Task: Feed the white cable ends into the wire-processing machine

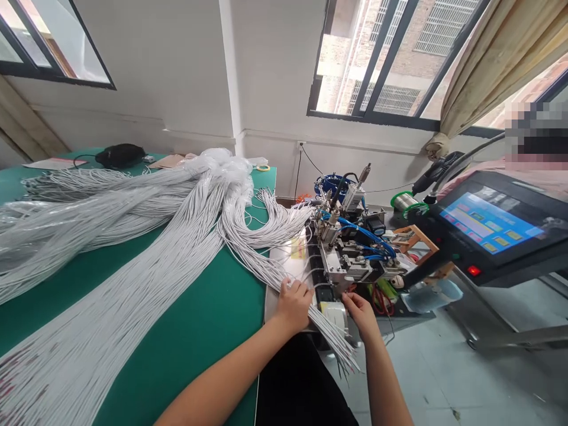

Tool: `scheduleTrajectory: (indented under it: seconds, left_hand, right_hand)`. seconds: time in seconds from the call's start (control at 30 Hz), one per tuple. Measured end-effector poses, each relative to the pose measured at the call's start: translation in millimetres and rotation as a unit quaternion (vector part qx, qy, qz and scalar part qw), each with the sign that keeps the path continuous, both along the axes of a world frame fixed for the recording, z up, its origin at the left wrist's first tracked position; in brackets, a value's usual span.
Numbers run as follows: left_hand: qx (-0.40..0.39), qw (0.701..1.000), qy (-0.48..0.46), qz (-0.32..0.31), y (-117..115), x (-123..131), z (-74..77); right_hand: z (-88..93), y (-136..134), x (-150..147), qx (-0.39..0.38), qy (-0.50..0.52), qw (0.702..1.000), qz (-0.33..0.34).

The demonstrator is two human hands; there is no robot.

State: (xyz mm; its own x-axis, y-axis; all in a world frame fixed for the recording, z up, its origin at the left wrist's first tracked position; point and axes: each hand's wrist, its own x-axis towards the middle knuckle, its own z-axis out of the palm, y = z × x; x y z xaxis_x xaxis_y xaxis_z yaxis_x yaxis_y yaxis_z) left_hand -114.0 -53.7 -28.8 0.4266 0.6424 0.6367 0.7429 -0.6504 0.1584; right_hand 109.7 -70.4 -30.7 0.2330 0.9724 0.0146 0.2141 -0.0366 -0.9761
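My left hand (294,305) is closed over the upper part of a bundle of thin light-grey cables (331,331), at the table's right edge. Beyond that hand, the loose cable ends hang past the edge, darker at their tips. My right hand (360,310) is in a pinch, thumb against forefinger, close to the front of a small bench machine (337,260) with metal cylinders and blue air hoses. What lies between those fingertips is too small to make out. A white roll (335,316) sits between my hands, partly behind the cables.
Long grey cable bundles (146,284), partly wrapped in clear plastic (217,165), spread over the green table (213,349). To the right, a touchscreen panel (492,222) juts out on an arm, with a wire spool (406,203) and a clear bin (435,296) nearby. A person is partly visible behind the panel.
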Motion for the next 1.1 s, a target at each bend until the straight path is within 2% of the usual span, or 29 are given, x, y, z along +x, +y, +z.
scheduleTrajectory:
  seconds: [0.1, 0.17, 0.27, 0.4, 0.53, 0.63, 0.8, 0.93, 1.1]
  left_hand:
    - [0.01, 1.0, -0.007, -0.005, -1, -2, 2.9]
    - [0.027, 0.999, -0.008, -0.029, -1, -3, 4.3]
    - [0.052, 0.997, -0.017, -0.062, -1, -5, 4.9]
    - [0.071, 0.995, -0.04, -0.065, -1, -5, 4.5]
    - [0.075, 0.994, -0.046, -0.07, -1, -5, 5.0]
    - [0.085, 0.992, -0.042, -0.083, -1, -5, 6.6]
    - [0.107, 0.983, -0.019, -0.15, -1, -7, 10.0]
    - [0.107, 0.981, -0.014, -0.16, 1, -9, 8.6]
    - [0.115, 0.982, -0.028, -0.147, 4, -7, 1.1]
  right_hand:
    - [13.1, -20, 4, 0.009, -0.043, 0.999, -0.01]
    - [23.8, -34, 6, 0.009, -0.074, 0.997, 0.013]
    - [41.0, -52, 8, -0.01, -0.128, 0.987, 0.097]
    - [59.7, -69, 7, -0.05, -0.188, 0.954, 0.226]
    - [66.1, -74, 4, -0.069, -0.198, 0.934, 0.287]
    - [63.4, -71, 3, -0.042, -0.197, 0.947, 0.25]
    - [51.4, -53, 6, 0.012, -0.158, 0.98, 0.12]
    - [39.4, -27, 2, 0.036, -0.062, 0.996, 0.056]
    - [29.4, -1, -13, 0.06, 0.072, 0.995, 0.025]
